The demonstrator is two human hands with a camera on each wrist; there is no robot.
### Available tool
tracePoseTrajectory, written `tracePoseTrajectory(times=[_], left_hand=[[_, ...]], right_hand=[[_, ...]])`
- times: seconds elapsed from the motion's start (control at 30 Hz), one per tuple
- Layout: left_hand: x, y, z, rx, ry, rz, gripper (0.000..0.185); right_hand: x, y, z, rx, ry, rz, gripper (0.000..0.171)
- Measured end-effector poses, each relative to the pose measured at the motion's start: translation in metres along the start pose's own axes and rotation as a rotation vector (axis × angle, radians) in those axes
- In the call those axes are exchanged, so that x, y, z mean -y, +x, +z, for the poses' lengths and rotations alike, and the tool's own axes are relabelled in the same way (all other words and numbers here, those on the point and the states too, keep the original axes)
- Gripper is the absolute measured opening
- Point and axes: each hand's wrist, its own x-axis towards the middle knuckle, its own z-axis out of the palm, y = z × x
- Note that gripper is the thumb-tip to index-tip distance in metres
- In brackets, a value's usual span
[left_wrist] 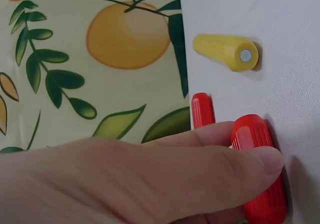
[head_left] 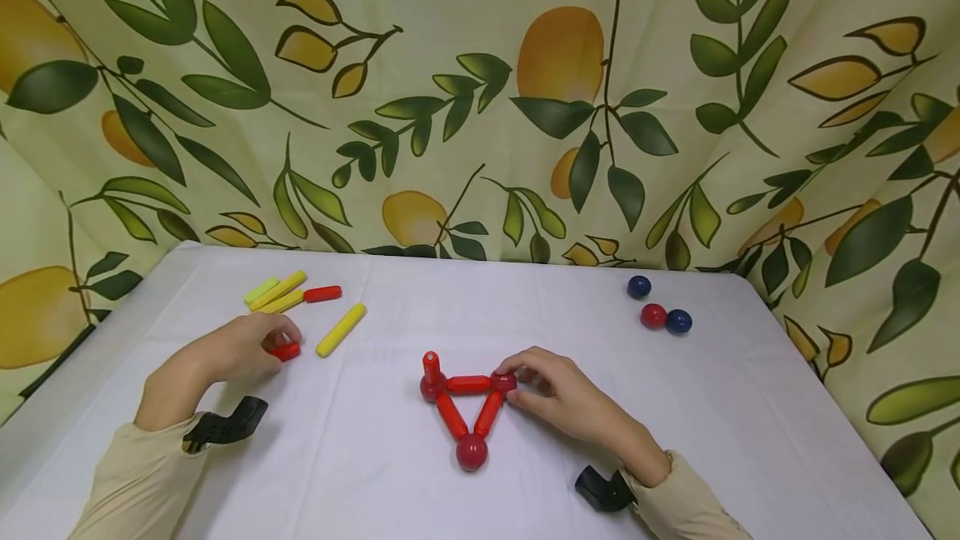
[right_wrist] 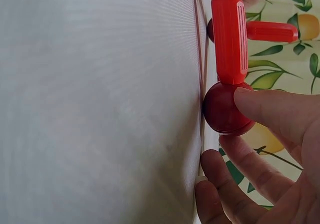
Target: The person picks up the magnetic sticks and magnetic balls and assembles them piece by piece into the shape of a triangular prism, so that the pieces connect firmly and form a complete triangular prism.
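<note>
From the head view, the left hand (head_left: 243,348) pinches a red rod (head_left: 286,351) lying on the white worktop (head_left: 375,473) beside the yellow rods (head_left: 341,329), while the right hand (head_left: 570,398) holds the red triangle's (head_left: 468,407) right corner ball (head_left: 504,382). The left wrist view shows the thumb (left_wrist: 240,169) across that rod, and the right wrist view shows fingertips (right_wrist: 255,104) clamped on the ball.

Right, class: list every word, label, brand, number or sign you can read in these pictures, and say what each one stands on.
None: no view shows any readable text.
The red sticks, yellow sticks and balls are plain.
The cloth behind carries only a fruit-and-leaf print.
The table cover is blank.
The left hand grips a red stick with ribs only; the right hand touches an unmarked red ball.
</note>
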Motion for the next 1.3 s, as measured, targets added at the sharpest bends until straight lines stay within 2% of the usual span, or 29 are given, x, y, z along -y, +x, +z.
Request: tracePoseTrajectory(times=[0.1, 0.37, 0.6, 0.93, 1.13, 1.3], left_hand=[[0.002, 0.002, 0.002, -0.014, 0.014, -0.011, 0.030], [0.000, 0.005, 0.006, -0.085, 0.077, 0.040, 0.022], [-0.009, 0.003, 0.006, -0.107, 0.032, 0.076, 0.024], [-0.021, 0.003, 0.009, -0.143, 0.020, 0.202, 0.023], [-0.034, 0.004, 0.013, -0.158, -0.012, 0.262, 0.023], [-0.041, 0.007, 0.019, -0.168, -0.055, 0.351, 0.022]], right_hand=[[0.000, 0.000, 0.000, 0.002, 0.003, 0.007, 0.028], [-0.002, 0.000, 0.000, 0.004, 0.001, -0.013, 0.027], [-0.002, -0.001, 0.000, 0.007, 0.000, -0.008, 0.026], [0.001, 0.000, 0.000, 0.001, -0.004, 0.004, 0.028], [0.002, 0.000, 0.000, 0.002, 0.005, 0.027, 0.029], [0.003, 0.000, 0.000, 0.005, 0.007, 0.030, 0.030]])
